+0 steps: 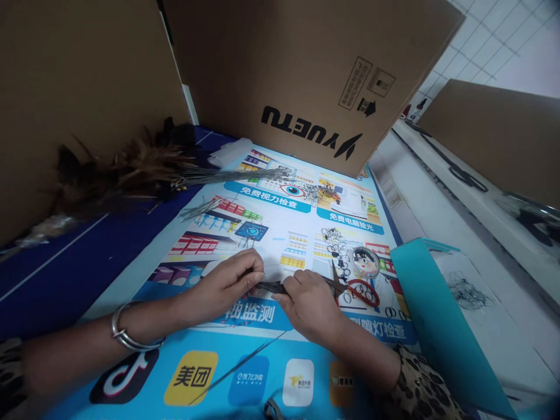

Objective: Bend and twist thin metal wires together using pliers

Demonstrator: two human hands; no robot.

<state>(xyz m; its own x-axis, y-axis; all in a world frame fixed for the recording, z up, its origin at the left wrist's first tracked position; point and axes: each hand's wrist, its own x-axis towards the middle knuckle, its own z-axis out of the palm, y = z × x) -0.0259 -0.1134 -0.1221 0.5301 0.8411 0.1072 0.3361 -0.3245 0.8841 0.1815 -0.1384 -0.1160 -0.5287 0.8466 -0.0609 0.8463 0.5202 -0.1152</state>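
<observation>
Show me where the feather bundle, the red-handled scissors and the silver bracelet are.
feather bundle (126,169), head view, on the brown plumes.
red-handled scissors (363,291), head view, on the red handle loop.
silver bracelet (120,329), head view, on the band at the left wrist.

Both hands, left hand (230,283) and right hand (308,303), pinching a dark feather (271,286) over poster (280,233)

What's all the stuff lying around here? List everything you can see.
Cardboard boxes: several, brown, standing along the back and right.
Poster: one, blue with printed pictures, spread flat as the work surface.
Feathers: one bunch, brown-black, back left.
Wire stems: one bundle, grey, running out of the feathers.
Scissors: one pair, red handles, beside the right hand.
Teal folder: one, right, tilted.
Bangle: silver, left wrist.
Left hand: pinching a thin dark piece.
Right hand: gripping its other end.
</observation>
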